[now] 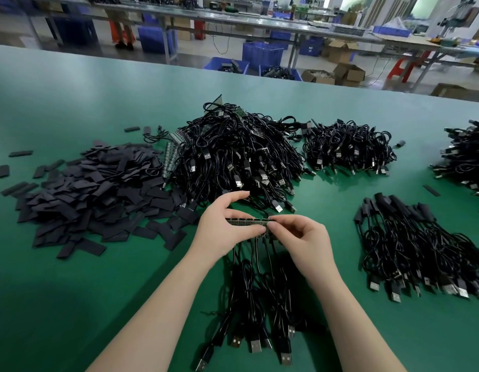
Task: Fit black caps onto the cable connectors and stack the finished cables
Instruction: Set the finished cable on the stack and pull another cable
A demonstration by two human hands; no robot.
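A: What do the hands have just now?

B: The left hand (224,229) grips one end of a narrow green strip of small joined circuit boards (246,222), thumb below and fingers curled over the top. The right hand (300,238) pinches the other end between thumb and forefinger, the remaining fingers loosely bent. The strip is held just above the green table mat (72,291), level, in front of the person.

A: And the cables?

B: A bunch of thin black cables with silver USB plugs (255,299) hangs from the strip's underside and trails toward the near edge.

A: How will it handle?

B: I judge the strip light but stiff and brittle at the joints, so it likely snaps apart cleanly if bent at a seam. Best to hold it by the board edges close to the seam, not by the wires. The cables are limp and tangle easily; pulling on them would strain the solder points.

A: The caps?

B: The loose heap of flat black rectangular sleeves (93,189) lies to the left, well within reach. They look thin, soft and a bit slippery, easiest pinched at one end to open the mouth.

A: Finished ones?

B: Probably the fanned stack of capped black cables (410,237) on the right; the big tangled pile of black cables (233,157) behind looks uncapped.
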